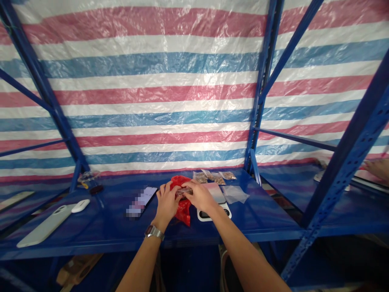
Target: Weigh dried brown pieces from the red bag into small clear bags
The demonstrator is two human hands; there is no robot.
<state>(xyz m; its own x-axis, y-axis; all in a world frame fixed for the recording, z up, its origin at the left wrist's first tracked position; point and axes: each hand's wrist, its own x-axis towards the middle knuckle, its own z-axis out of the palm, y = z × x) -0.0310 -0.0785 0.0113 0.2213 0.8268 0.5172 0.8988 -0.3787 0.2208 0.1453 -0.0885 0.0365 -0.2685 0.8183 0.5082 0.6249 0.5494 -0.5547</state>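
Observation:
Between my two hands is a small clear plastic bag (184, 191), its brownish contents too small to make out. My left hand (166, 200), with a metal watch at the wrist, has its fingers closed on the bag's left side. My right hand (201, 196) pinches it from the right. Directly beneath lies a crumpled red plastic bag (183, 213), partly hidden by my fingers. Right of it sits a white kitchen scale (228, 211), partly covered by my right hand. Several filled clear packets (217, 178) lie behind the scale, and a flat clear bag (235, 194) rests beside it.
A lit phone (142, 202) lies left of my hands. Farther left are a pale phone (45, 227), a white earbud case (80, 205) and a clear cup (96, 189) with dark liquid. Blue posts (349, 142) frame the blue shelf (115, 237). Another person's hand (378, 168) shows far right.

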